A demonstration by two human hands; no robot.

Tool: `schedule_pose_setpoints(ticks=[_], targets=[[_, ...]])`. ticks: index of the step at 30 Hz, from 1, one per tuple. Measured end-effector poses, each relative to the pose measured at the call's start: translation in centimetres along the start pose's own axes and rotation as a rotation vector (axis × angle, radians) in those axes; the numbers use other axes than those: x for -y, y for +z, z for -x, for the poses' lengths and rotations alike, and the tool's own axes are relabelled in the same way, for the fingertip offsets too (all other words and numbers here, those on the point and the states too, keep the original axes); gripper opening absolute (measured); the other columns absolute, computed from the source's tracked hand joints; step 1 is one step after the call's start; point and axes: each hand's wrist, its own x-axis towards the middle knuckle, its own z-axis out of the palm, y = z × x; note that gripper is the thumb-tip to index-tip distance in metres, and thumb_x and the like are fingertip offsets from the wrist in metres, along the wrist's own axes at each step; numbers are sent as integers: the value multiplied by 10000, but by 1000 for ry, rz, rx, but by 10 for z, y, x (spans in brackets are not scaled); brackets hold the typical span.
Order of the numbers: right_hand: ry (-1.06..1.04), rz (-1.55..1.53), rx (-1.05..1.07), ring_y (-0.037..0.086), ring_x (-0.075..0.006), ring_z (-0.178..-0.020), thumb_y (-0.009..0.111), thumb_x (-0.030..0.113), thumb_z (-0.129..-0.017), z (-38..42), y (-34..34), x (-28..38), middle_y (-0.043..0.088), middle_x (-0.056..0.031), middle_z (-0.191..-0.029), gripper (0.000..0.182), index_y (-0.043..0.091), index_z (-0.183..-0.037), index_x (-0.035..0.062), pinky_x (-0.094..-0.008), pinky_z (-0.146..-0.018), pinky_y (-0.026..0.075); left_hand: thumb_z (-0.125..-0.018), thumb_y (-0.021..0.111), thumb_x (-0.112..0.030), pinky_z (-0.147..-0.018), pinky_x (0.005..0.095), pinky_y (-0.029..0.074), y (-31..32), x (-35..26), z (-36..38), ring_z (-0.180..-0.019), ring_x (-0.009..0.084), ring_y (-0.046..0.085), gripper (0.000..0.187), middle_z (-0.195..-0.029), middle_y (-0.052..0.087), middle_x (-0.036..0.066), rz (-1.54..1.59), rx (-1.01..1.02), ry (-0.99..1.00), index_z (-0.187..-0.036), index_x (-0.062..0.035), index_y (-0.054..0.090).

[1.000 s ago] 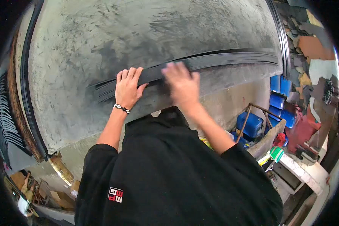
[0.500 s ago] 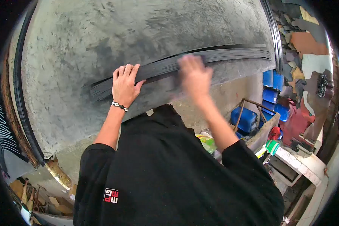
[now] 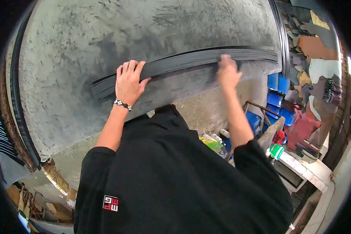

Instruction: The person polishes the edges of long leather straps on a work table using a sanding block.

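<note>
A long, slightly curved bundle of thin dark strips [image 3: 175,65] lies across the stained grey work surface [image 3: 78,43]. My left hand [image 3: 129,84], with a beaded bracelet at the wrist, clasps the bundle near its left end. Its fingers reach over the far edge and the thumb lies along the near side. Farther right, my right hand [image 3: 229,73] is at the near edge of the strips, smeared by motion. Its fingers are too blurred to show whether they hold anything.
Blue containers [image 3: 275,99] stand below the surface on the right. Beyond them are piled leather-like scraps [image 3: 318,48] in several colours. More dark strips [image 3: 283,43] hang over the surface's right edge. A green-capped object [image 3: 276,151] sits at lower right, cardboard pieces [image 3: 60,210] at lower left.
My right hand has moved to the right along the strips. My left hand stays at about the same spot on the bundle. The view has shifted slightly.
</note>
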Motion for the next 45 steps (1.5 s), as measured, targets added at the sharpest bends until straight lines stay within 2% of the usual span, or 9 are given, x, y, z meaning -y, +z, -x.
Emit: schedule_pose_setpoints(ticks=[3, 7, 15, 20, 27, 29, 33, 41, 45], targets=[[157, 104, 207, 527, -284, -1486, 591, 255, -1056, -6, 77, -41, 608, -17, -1602, 511, 610, -1564, 208, -659, -1113, 438, -792, 926, -286, -1099, 453, 443, 0, 1, 2, -1208, 272, 576, 670, -1229, 597, 54, -12, 6, -2, -1377, -106, 654], [-368, -289, 39, 513, -320, -1508, 678, 237, -938, 79, -75, 222, 581, -53, -1624, 612, 595, -1544, 216, -670, -1059, 418, -792, 918, -306, -1107, 454, 436, 3, 5, 2, -1220, 279, 573, 700, -1243, 599, 61, -56, 16, 15, -1406, -105, 650], [147, 129, -52, 627, -305, -1337, 636, 205, -997, -1, 61, -38, 666, -59, -1494, 484, 656, -1480, 187, -601, -803, 467, -821, 901, -299, -1092, 453, 439, 1, 2, 2, -1198, 275, 574, 654, -1230, 605, 53, -11, -4, -1, -1393, -101, 654], [-387, -341, -6, 469, -330, -1548, 658, 219, -943, 82, -80, 238, 592, -55, -1599, 612, 598, -1544, 124, -704, -1081, 385, -809, 908, -293, -1091, 452, 442, 2, 2, 2, -1203, 274, 574, 651, -1224, 605, 52, -34, -17, 6, -1380, -106, 657], [50, 160, -80, 588, -298, -1341, 631, 262, -1022, -2, 4, -3, 653, -20, -1495, 444, 631, -1463, 209, -634, -889, 473, -797, 911, -310, -1094, 460, 450, 4, 1, 2, -1219, 288, 579, 667, -1247, 612, 58, -4, -6, -7, -1387, -117, 666], [268, -53, 211, 559, -315, -1407, 624, 289, -1044, -7, -37, 46, 620, -31, -1562, 450, 635, -1485, 199, -667, -959, 451, -804, 904, -322, -1095, 461, 450, 2, 4, 4, -1220, 288, 578, 665, -1247, 612, 59, -17, -5, -17, -1390, -118, 664], [-346, -294, -45, 476, -268, -1550, 722, 304, -977, 87, -70, 238, 599, -7, -1616, 557, 631, -1521, 223, -556, -998, 418, -803, 902, -326, -1092, 454, 445, 9, 8, 5, -1205, 269, 573, 680, -1242, 607, 62, -85, -24, 43, -1397, -115, 647], [138, -29, -130, 552, -288, -1451, 622, 239, -1047, 5, 13, 27, 625, -49, -1570, 433, 637, -1479, 237, -619, -925, 452, -829, 892, -379, -1105, 456, 451, 5, 4, 4, -1222, 293, 582, 679, -1261, 619, 62, -20, 0, -16, -1414, -124, 661], [-208, -169, -101, 453, -306, -1561, 652, 271, -1013, 46, -43, 173, 556, -68, -1649, 514, 625, -1522, 213, -651, -992, 417, -830, 891, -371, -1107, 457, 449, 7, 6, 3, -1230, 293, 581, 683, -1266, 619, 67, -70, -15, 2, -1420, -122, 654]])
